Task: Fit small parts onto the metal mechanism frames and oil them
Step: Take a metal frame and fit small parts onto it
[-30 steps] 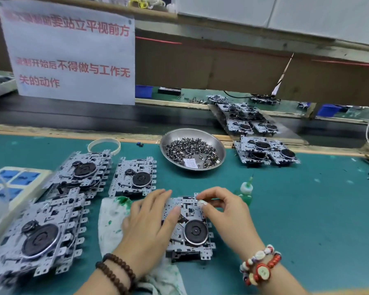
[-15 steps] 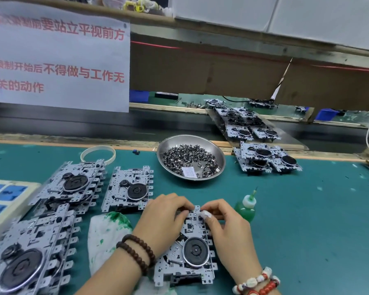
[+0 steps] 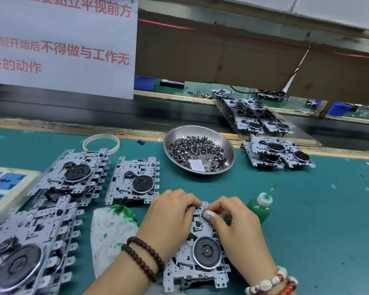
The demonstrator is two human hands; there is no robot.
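**Supervisor:** Report hand state and work position.

**Operator:** I see the metal mechanism frame [image 3: 200, 250] at 6 o'clock on the green tabletop [image 3: 307, 209], partly over a stained cloth [image 3: 111, 226]. My left hand [image 3: 168, 218] lies over the frame's left side, fingers curled onto its far edge. My right hand [image 3: 232, 220] has thumb and fingers pinched together at that same edge. I judge it holds a small part, but the part itself is hidden.

**Supervisor:** Hazards?

**Operator:** Three, by my judgement. First: the part is tiny and likely smooth metal; a loose pinch may drop it into the frame's cut-outs. Second: the frame is thin stamped sheet with protruding tabs; heavy pressure may bend one. Third: the oil bottle [image 3: 259, 207], soft green plastic with a needle tip, stands just beside my right hand at 3 o'clock; a wrist swing may topple it.

**Supervisor:** Supply?

**Operator:** The steel dish [image 3: 226, 145] of small parts [image 3: 196, 150] sits at 12 o'clock. Further frames [image 3: 73, 177] lie at 9 o'clock.
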